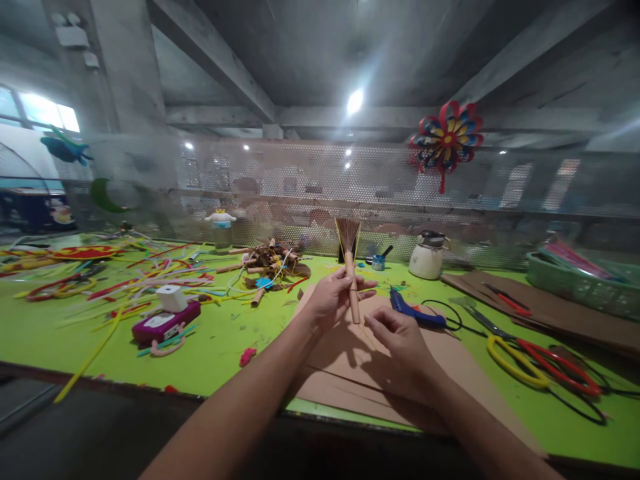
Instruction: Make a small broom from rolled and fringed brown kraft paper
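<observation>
My left hand is closed round a small upright broom-like bundle: a tan wooden handle topped by a fan of dark thin bristles with yellow strands at the sides. My right hand sits just below and to the right, its fingertips pinched near the lower end of the handle; what they pinch is too small to name. Both hands hover over brown cardboard sheets lying on the green table.
A blue glue gun with black cord lies right of the hands. Yellow scissors and red scissors lie further right. Brown scraps, coloured strips, a purple box, a cream kettle, a green basket.
</observation>
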{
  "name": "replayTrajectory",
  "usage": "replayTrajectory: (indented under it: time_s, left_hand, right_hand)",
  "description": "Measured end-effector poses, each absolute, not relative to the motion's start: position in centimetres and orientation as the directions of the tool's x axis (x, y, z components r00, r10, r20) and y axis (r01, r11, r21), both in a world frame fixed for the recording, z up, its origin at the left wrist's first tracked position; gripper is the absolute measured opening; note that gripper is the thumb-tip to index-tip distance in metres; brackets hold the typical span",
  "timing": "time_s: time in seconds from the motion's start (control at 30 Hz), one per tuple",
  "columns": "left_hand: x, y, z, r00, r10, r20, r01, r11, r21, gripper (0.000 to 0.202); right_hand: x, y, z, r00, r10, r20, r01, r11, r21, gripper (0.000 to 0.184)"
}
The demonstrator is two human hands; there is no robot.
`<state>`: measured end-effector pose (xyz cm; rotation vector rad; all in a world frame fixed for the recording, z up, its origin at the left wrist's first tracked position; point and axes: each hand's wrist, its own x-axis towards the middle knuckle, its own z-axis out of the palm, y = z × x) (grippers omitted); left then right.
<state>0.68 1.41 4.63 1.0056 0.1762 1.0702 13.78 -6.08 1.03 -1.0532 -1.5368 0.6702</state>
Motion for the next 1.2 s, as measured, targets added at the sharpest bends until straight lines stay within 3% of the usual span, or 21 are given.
replayTrajectory:
  time_s: [0.17,0.4,0.57,0.63,0.8,0.97,1.07,1.2]
  left_hand:
    - [0.6,1.0,5.1,0.492,0.819,0.295,-0.648,0.118,0.753,0.019]
    - [0.4,0.9,5.2,0.516,0.803,0.298,-0.623,0.112,0.774,0.014]
    - [0.1,1.2,5.0,0.581,0.742,0.334,-0.582,0.093,0.808,0.022]
    - [0.0,1.1,5.1,0.601,0.727,0.331,-0.557,0.084,0.826,0.028]
    - [0.1,0.6,5.1,0.671,0.683,0.290,-0.464,0.081,0.882,0.027]
    - [0.9,-0.1,4.4,0.772,0.585,0.249,-0.354,0.070,0.933,0.030]
    - [1.2,-0.4,3.9,0.805,0.539,0.250,-0.317,0.034,0.948,0.033]
    - [1.5,-0.5,3.7,0.807,0.552,0.208,-0.210,-0.060,0.976,0.043]
  right_hand:
    - [13.8,-6.0,0.3,-0.051,0.839,0.542,0.416,0.511,-0.752,0.028]
    - [13.8,-5.4,-0.3,-0.056,0.843,0.534,0.422,0.505,-0.753,0.030]
    - [14.0,-5.2,0.0,-0.107,0.869,0.484,0.469,0.473,-0.746,0.018]
    - [14.5,-5.1,0.5,-0.050,0.866,0.498,0.429,0.469,-0.772,0.010]
    - [16.4,-4.3,1.7,0.274,0.856,0.438,0.121,0.421,-0.899,0.022]
    - [16.6,-3.3,2.5,0.317,0.854,0.413,-0.067,0.455,-0.888,0.031]
    - [16.4,-3.2,2.6,0.331,0.832,0.446,-0.058,0.489,-0.870,0.032]
    - [16.6,-3.6,2.3,0.399,0.749,0.528,0.130,0.524,-0.842,0.035]
